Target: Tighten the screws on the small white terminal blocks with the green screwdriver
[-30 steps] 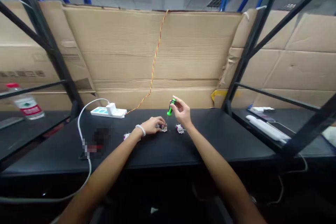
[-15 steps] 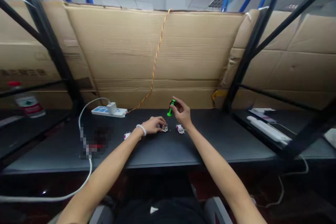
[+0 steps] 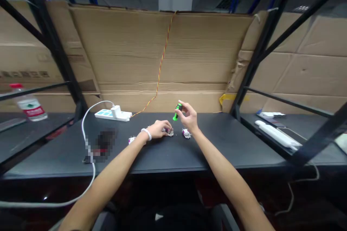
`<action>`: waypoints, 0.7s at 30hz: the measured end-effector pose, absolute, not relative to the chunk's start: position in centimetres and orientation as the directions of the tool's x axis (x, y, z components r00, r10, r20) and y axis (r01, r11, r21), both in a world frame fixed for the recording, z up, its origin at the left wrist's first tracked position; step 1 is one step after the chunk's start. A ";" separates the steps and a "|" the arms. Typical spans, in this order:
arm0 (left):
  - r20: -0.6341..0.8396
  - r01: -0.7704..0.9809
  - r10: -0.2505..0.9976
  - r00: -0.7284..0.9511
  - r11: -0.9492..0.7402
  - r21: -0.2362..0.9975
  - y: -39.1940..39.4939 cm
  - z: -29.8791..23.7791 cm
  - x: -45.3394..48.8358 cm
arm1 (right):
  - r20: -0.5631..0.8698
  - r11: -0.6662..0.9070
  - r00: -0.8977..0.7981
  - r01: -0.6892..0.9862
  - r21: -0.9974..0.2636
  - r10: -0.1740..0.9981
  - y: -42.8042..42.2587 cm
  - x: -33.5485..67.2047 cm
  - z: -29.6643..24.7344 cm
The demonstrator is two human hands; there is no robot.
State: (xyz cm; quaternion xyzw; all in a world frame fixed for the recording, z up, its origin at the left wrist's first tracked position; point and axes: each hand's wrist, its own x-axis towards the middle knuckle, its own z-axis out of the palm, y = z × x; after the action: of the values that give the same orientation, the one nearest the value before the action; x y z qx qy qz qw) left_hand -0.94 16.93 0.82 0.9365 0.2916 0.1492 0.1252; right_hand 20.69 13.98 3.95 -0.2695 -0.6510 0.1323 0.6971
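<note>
Two right fingers [image 3: 182, 105] pinch a green-handled screwdriver [image 3: 176, 112]; left fingers [image 3: 166, 127] curl over a small module [image 3: 170, 133].

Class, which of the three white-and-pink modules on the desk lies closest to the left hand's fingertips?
The middle module, right at the fingertips of the left hand; the right module and the left one lie farther off.

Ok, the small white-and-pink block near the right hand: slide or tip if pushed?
The white-and-pink block is likely light, so a nudge from the right hand may slide it on the black tabletop. Its low, squat shape suggests it won't tip easily. Fragility: can't tell.
</note>
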 end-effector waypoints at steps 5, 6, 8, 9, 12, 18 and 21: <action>0.203 0.508 0.582 0.788 -0.800 0.319 16.9 0.9 -0.9 | 0.839 0.821 0.124 0.174 -0.544 0.530 14.2 20.9 3.8; 0.203 0.508 0.582 0.788 -0.800 0.320 16.9 0.8 -0.9 | 0.841 0.823 0.124 0.174 -0.541 0.527 14.3 20.9 3.8; 0.202 0.507 0.581 0.788 -0.800 0.322 17.0 0.8 -0.9 | 0.845 0.827 0.123 0.173 -0.535 0.521 14.3 20.9 3.8; 0.202 0.508 0.582 0.787 -0.799 0.322 17.0 0.8 -0.9 | 0.846 0.828 0.121 0.173 -0.533 0.519 14.3 20.9 3.8; 0.202 0.514 0.590 0.782 -0.794 0.325 17.1 0.7 -0.9 | 0.850 0.831 0.110 0.181 -0.527 0.515 14.3 20.8 3.8; 0.204 0.514 0.595 0.777 -0.787 0.340 17.0 0.7 -0.9 | 0.853 0.830 0.060 0.204 -0.518 0.518 13.9 20.9 4.0; 0.207 0.519 0.604 0.770 -0.781 0.349 17.0 0.8 -0.9 | 0.857 0.839 0.016 0.193 -0.508 0.515 13.5 20.9 4.3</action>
State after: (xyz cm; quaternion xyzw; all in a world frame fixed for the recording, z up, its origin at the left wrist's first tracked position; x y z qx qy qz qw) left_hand -0.91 16.99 0.78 0.9306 0.3015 0.1557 0.1369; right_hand 20.88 13.46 4.29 -0.2563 -0.6910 0.1211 0.6650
